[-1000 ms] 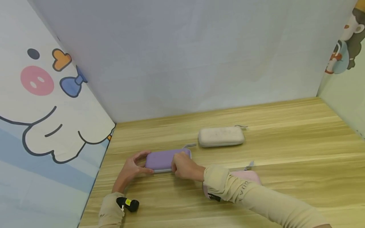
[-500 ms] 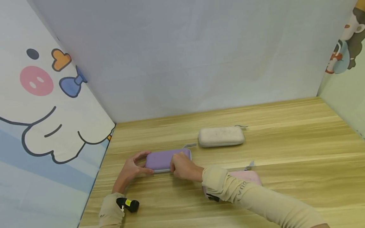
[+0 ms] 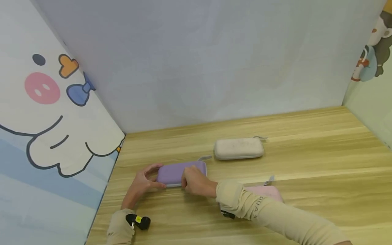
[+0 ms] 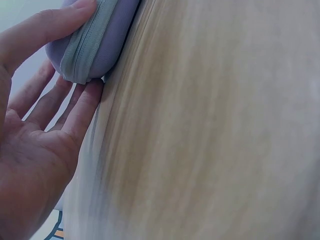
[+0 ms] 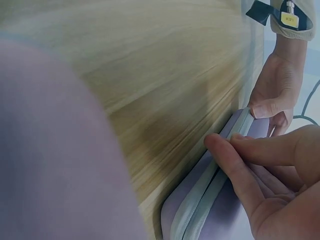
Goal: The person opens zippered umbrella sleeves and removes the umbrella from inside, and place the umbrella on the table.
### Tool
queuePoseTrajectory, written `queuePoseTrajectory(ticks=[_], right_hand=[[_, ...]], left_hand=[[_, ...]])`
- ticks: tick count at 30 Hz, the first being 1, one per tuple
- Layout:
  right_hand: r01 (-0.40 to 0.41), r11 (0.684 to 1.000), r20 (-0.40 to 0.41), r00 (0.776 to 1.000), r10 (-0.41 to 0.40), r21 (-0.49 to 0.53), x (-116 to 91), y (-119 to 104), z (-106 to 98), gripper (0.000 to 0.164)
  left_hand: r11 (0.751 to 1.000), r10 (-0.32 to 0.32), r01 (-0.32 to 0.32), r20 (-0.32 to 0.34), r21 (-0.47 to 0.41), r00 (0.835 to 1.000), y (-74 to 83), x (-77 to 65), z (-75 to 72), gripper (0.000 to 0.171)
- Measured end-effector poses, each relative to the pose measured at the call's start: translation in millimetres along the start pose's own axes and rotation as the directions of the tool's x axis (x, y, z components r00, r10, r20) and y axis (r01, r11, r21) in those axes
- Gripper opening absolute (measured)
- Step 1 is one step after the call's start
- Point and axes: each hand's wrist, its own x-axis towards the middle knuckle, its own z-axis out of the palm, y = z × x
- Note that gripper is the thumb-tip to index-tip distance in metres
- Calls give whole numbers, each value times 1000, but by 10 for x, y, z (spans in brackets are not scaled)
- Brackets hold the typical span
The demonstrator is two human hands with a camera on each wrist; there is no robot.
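Observation:
A purple zip case (image 3: 174,173) with pale zipper tape lies on the wooden table. My left hand (image 3: 144,182) grips its left end, thumb at the front side and fingers round the back. In the left wrist view, the thumb presses the case end (image 4: 100,45) beside the zipper tape. My right hand (image 3: 197,182) pinches at the zipper (image 5: 200,200) along the front side, between thumb and index finger; the slider is hidden under the fingertips. A thin dark gap runs between the tapes on the right of these fingers.
Behind and to the right lies a cream zip case (image 3: 239,148). A pink zip case (image 3: 266,192) sits partly under the right sleeve. Printed cloth walls (image 3: 199,68) stand round the table's back and sides.
My right hand has slid slightly left along the front of the purple case. The left hand keeps its grip at the end. The head view has shifted a little.

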Motion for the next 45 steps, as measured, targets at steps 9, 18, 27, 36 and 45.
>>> queuePoseTrajectory(ticks=[9,18,27,36,45], right_hand=[[17,1000,-7,1000,-17,2,16,-6,26,22],[42,999,-2,999,-42,8,29,-29,21,22],[54,998,-9,999,-54,23,46,-28,30,22],[6,1000,-1,1000,-6,-1,63,-43,75,23],[9,1000,6,1000,-9,27,67,-55,78,25]], left_hand=[[1000,2,-2,2,15,1000,1,-20,9,82],[1000,-2,2,0,-14,1000,-9,-7,10,82],[999,8,-8,1,32,1000,-18,-9,-4,81],[999,32,-32,16,-3,999,-25,-7,-8,80],[998,53,-53,11,16,999,-39,3,-3,80]])
